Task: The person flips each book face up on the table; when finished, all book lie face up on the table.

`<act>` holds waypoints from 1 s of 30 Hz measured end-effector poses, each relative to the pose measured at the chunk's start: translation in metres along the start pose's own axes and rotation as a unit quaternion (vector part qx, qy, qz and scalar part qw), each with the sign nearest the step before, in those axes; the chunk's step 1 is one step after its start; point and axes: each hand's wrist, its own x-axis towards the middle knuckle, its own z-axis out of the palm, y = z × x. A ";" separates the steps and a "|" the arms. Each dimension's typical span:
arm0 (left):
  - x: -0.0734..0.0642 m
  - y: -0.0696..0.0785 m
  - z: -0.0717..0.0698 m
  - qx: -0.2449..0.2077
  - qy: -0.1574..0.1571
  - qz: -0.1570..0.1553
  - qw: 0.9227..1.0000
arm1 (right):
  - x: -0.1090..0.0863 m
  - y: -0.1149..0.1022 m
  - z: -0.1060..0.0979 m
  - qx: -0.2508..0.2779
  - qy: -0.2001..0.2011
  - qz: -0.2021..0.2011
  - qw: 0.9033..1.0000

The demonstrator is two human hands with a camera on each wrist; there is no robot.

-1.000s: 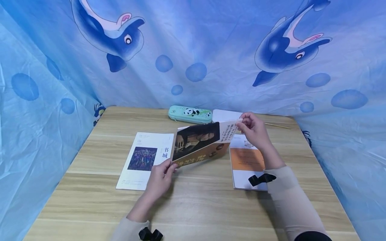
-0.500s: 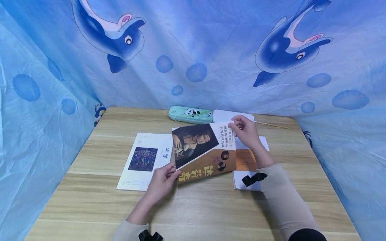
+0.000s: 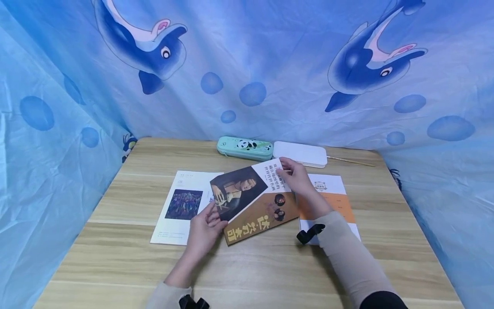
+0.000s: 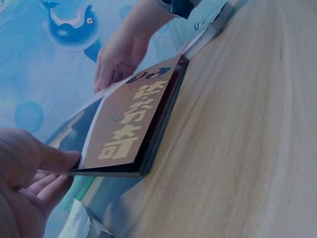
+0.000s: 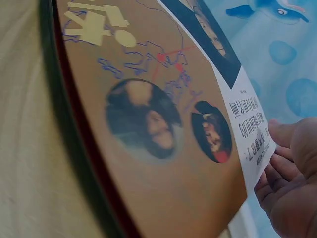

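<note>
Both hands hold a book (image 3: 254, 206) with a brown, white and dark painted cover, turned sideways over the middle of the table. My left hand (image 3: 204, 227) pinches its left edge, thumb on the cover and fingers beneath, as the left wrist view shows. At the upper right corner my right hand (image 3: 297, 176) grips the white part of the cover, thumb on top. Under the book's left edge lies part of a white magazine (image 3: 181, 231) with a dark picture. A white and orange book (image 3: 339, 201) lies partly behind the right forearm.
At the back of the wooden table (image 3: 270, 274) stands a mint pencil case (image 3: 245, 148) with a panda. Beside it lie a white flat box (image 3: 300, 153) and a thin stick (image 3: 351, 161). A blue dolphin curtain (image 3: 289, 51) hangs behind and at both sides.
The held book has tilted flatter, its cover now facing up more, and has turned and come down nearer the person. The right hand has moved left and nearer with it; the white box shows fully.
</note>
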 end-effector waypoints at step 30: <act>0.038 -0.020 -0.015 0.185 -0.015 0.084 0.979 | -0.033 0.027 -0.001 -0.137 -0.124 -0.006 0.983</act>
